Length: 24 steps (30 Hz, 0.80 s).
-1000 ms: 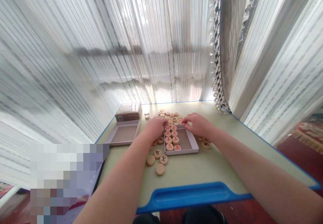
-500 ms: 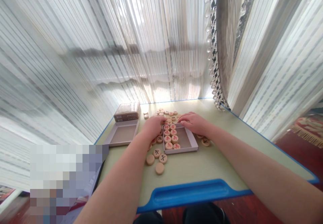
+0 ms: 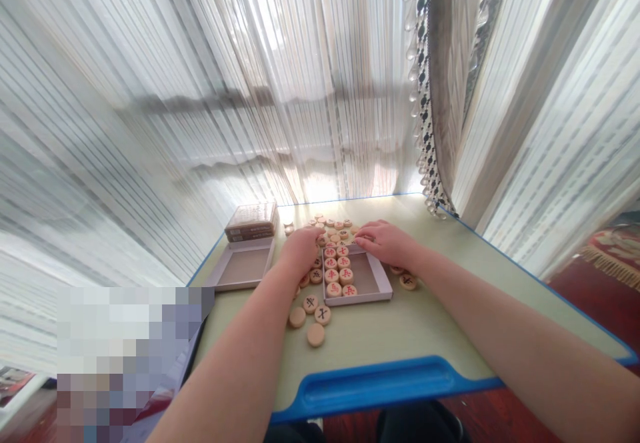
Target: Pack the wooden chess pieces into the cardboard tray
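A shallow white box [image 3: 379, 284] lies in the middle of the table, with two rows of round wooden chess pieces [image 3: 339, 271] along its left side. My left hand [image 3: 300, 248] rests palm down at the box's far left corner, fingers curled among loose pieces [image 3: 333, 228] behind the box. My right hand [image 3: 385, 241] reaches over the box's far edge, its fingers pinched together at a piece there; what they hold I cannot make out. More loose pieces [image 3: 314, 316] lie in front of the box on the left, and a few sit under my right wrist [image 3: 407, 280].
The box lid [image 3: 246, 267] lies open-side up at the left, with a flat brown box [image 3: 253, 222] behind it. The table has a blue rim and a blue groove [image 3: 373, 382] along the near edge. Sheer curtains hang close behind and on both sides.
Both hands have shifted slightly toward the far edge of the box; the view has drifted a little. The pieces in the box look the same.
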Available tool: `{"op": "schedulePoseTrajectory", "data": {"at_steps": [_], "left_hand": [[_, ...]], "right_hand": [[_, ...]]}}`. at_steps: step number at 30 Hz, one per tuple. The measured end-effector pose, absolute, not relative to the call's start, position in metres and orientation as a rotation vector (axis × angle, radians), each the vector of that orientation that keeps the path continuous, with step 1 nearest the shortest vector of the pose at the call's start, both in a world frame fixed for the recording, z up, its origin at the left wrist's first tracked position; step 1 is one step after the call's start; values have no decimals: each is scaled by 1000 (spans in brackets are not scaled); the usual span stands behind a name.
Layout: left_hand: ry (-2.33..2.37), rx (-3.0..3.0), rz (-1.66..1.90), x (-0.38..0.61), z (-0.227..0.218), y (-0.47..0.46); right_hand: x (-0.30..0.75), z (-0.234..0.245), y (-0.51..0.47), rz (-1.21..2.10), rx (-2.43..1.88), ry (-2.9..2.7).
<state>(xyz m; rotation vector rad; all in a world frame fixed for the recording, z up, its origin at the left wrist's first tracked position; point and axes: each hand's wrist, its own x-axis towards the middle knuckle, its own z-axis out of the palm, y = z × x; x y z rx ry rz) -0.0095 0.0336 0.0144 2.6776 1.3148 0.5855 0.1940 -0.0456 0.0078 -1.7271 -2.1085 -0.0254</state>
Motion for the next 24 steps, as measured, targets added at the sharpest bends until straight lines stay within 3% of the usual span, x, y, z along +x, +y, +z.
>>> {"op": "schedulePoseTrajectory", "data": {"at_steps": [4,11,24], "left_hand": [[1372,2413,849,-11,17,35],[1077,1657,1132,-9,22,44],[1186,1566,1230,-10,6,57]], "right_hand": [[195,7,-45,-5,-1741,-2107],[196,8,-45,35,-1684,-2164],[190,1,-43,165,-1765,-2088]]}}
